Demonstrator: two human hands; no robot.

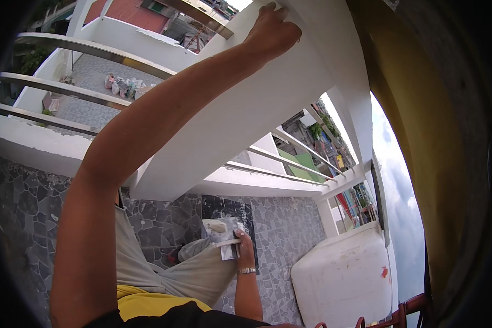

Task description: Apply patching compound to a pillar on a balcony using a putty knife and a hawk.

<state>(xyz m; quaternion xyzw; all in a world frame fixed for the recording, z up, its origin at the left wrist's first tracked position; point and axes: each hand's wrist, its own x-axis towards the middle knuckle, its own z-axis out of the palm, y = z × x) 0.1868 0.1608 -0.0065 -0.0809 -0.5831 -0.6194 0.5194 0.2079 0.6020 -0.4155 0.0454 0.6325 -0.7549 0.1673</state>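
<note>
My left hand [273,34] is raised high against the white column [229,117], its fingers curled and their tips at the painted surface. Whatever may be in those fingers is hidden. Low in front of my thigh, my right hand [245,246] grips a flat metal plastering trowel [224,235]. A small lump of pale putty [217,226] lies on its blade. Another shiny flat piece [229,252] shows just below the trowel; I cannot tell whether it is a separate tool. My thumb rests on the trowel's right edge.
Metal railings [87,97] run on both sides of the column above a low white wall [44,150]. A dark board [228,209] lies on the stone-patterned floor [287,229]. At right stand a large white tank [344,273] and red metalwork [413,306]. Yellowish material [410,109] hangs close by.
</note>
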